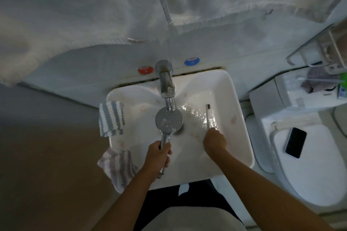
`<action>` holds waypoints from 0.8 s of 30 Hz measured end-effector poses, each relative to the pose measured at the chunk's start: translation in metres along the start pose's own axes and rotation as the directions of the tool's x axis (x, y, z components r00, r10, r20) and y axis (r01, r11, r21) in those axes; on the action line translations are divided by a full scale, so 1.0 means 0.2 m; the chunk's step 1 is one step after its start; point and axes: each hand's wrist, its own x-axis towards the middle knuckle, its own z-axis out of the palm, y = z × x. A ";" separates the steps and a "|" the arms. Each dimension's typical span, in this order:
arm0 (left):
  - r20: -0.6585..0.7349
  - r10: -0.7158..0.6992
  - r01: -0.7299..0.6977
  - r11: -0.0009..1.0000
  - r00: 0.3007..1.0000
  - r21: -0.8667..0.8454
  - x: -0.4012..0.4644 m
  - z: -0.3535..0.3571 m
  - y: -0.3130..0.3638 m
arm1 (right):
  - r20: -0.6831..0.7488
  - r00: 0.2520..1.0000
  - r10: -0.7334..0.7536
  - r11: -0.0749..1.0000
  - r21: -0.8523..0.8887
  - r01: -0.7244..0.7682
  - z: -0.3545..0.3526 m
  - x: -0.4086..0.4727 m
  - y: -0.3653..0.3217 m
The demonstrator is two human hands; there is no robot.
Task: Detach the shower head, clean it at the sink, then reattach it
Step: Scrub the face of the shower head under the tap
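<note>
The chrome shower head (pixel 169 119) faces up over the white sink (pixel 242 118), right under the faucet (pixel 166 82), whose water stream falls on its round face. My left hand (pixel 158 153) grips its handle near the sink's front. My right hand (pixel 215 140) holds the lower end of a toothbrush (pixel 209 115), which points away from me over the wet right side of the basin. Water ripples across the basin around the brush.
A blue-striped cloth (pixel 110 118) hangs over the sink's left rim; a purple-striped cloth (pixel 118 167) lies at its front left corner. Red (pixel 145 69) and blue (pixel 191 61) tap knobs flank the faucet. A toilet (pixel 304 165) with a phone (pixel 295 145) on its lid stands right.
</note>
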 end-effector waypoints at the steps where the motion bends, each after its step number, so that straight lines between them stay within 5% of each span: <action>1: 0.001 0.001 -0.001 1.000 1.000 -0.001 0.00 0.00 0.00 | -0.030 1.000 0.001 1.000 0.014 -0.001 0.00 -0.01 0.00; 4: 0.000 -0.002 0.002 1.000 1.000 -0.008 -0.01 0.01 0.01 | -0.093 0.995 -0.024 0.989 0.146 0.038 0.01 -0.06 0.04; 7: -0.002 -0.001 0.001 1.000 1.000 -0.026 -0.02 0.01 0.02 | -0.092 0.989 -0.117 0.866 0.479 0.147 -0.01 -0.18 0.07; 10: -0.010 -0.002 0.002 0.999 1.000 -0.032 -0.03 0.00 0.03 | -0.097 0.964 -0.246 0.767 0.589 0.255 -0.06 -0.31 0.07; 16: -0.021 0.009 -0.009 1.000 1.000 -0.008 -0.07 -0.01 0.05 | -0.153 0.906 -0.395 0.699 0.590 0.404 -0.14 -0.39 -0.01; 24: 0.004 0.042 -0.042 0.999 0.999 0.032 -0.10 0.01 0.07 | -0.249 0.892 -0.377 0.797 0.404 0.449 -0.24 -0.34 -0.08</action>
